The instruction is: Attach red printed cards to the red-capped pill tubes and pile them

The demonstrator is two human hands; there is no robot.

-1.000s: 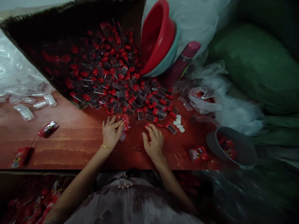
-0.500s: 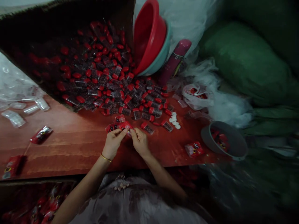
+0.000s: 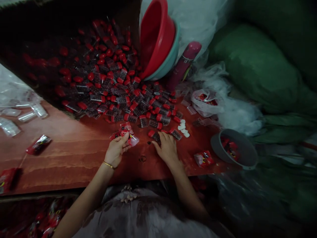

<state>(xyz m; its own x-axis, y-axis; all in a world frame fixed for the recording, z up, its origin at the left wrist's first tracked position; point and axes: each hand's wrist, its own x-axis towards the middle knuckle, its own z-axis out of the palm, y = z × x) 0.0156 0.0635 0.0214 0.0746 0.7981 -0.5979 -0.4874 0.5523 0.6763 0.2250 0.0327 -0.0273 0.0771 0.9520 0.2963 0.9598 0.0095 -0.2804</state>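
red packet (image 3: 133,140), glossy, clear end

Seeing a small red printed packet (image 3: 131,138) with a clear plastic end, being pinched below and left of the frame's centre, tilting with that clear end toward the lower right. Also seeing a clear, red-capped bottle (image 3: 154,135) with dark contents, lying on its side just below centre, pointing its cap leftward, being partly hidden at the right end.

I viewed what appeared a workshop: red-capped containers (image 3: 122,100) lay heaped from a carton (image 3: 132,11) onto the table (image 3: 74,142).
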